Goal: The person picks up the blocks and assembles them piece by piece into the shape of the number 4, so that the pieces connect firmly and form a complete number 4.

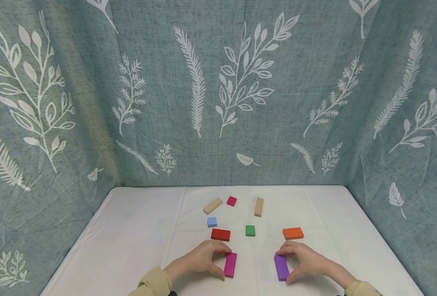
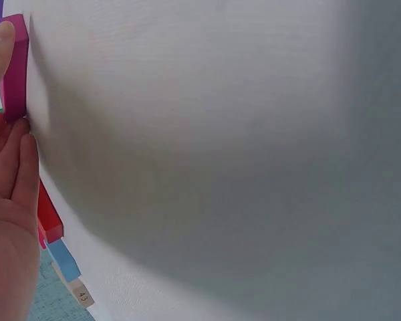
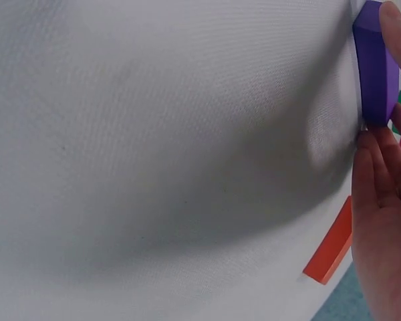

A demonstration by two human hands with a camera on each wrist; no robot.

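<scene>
I'm viewing a white tabletop [image 1: 140, 230]. It carries a magenta block [image 1: 231, 265], purple block [image 1: 281, 268], red block [image 1: 220, 234], orange block [image 1: 293, 233], green block [image 1: 250, 230], blue block [image 1: 212, 222], crimson block [image 1: 231, 201] and two wooden blocks [image 1: 212, 206].

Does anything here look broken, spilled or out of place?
No, nothing stands out; no spill or damage shows. The left hand holds the pink block and the right hand the purple block. One wooden block lies slanted to the other wooden block on the white cloth, but I see no neat row it breaks.
</scene>
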